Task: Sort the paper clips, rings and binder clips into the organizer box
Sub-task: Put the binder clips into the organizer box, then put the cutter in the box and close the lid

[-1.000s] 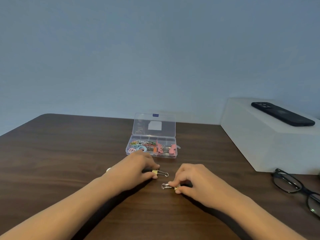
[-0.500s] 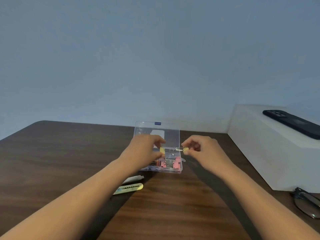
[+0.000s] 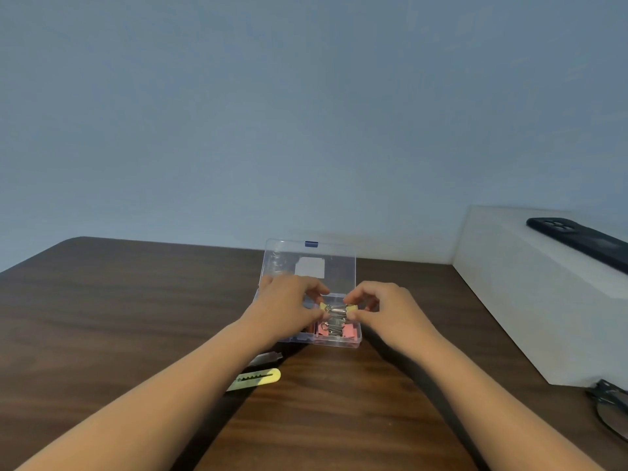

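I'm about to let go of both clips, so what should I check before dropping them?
1. Lid of the organizer box open: ok.
2. Left hand pinches the left yellow clip: ok.
3. Right hand pinches the right yellow clip: ok.
4. Both clips held above the right compartment, where the pink binder clips lie: ok.
5. Room left in that compartment: cannot tell.
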